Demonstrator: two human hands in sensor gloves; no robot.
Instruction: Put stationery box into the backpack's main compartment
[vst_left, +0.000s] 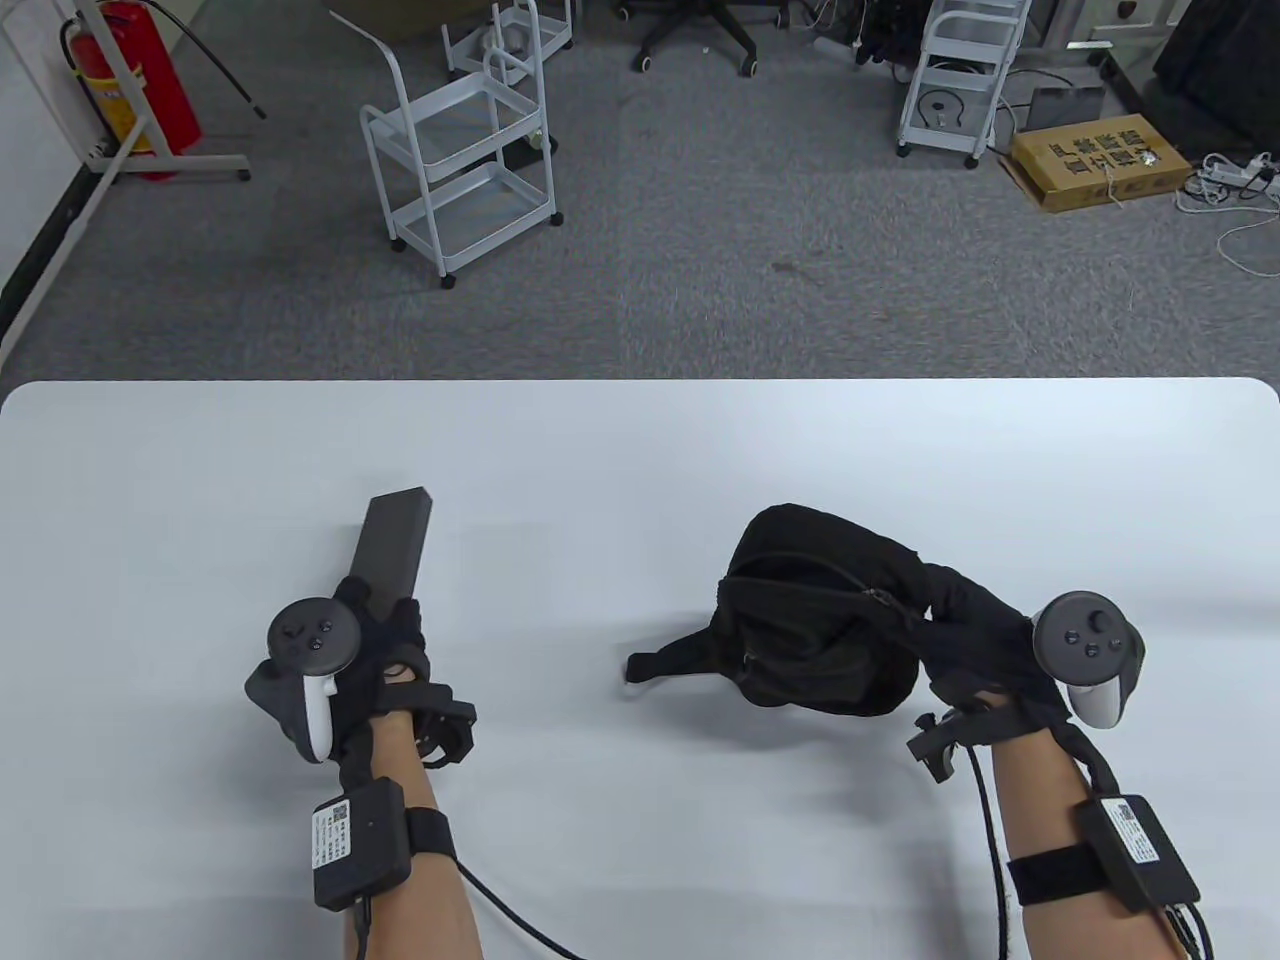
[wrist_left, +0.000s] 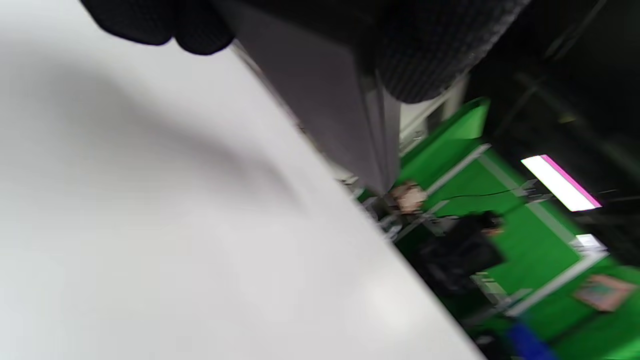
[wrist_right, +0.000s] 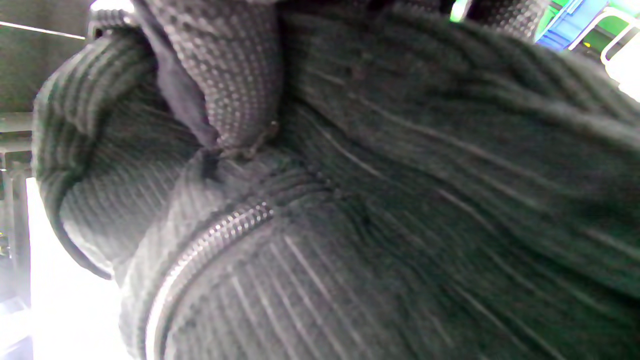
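The stationery box (vst_left: 395, 545) is a long dark grey box. My left hand (vst_left: 385, 640) grips its near end, and the box points away from me, lifted off the white table (vst_left: 640, 450). In the left wrist view the box (wrist_left: 330, 100) runs down from my gloved fingers (wrist_left: 425, 50). The black backpack (vst_left: 820, 610) lies at the table's centre right, its zipper (vst_left: 800, 580) partly open. My right hand (vst_left: 965, 620) grips the backpack's right side fabric. In the right wrist view my fingers (wrist_right: 235, 75) pinch the fabric by the zipper (wrist_right: 210, 240).
A backpack strap (vst_left: 665, 665) trails left on the table. Beyond the table's far edge stand white trolleys (vst_left: 460, 150), a cardboard box (vst_left: 1100, 160) and a fire extinguisher (vst_left: 135, 80) on grey carpet.
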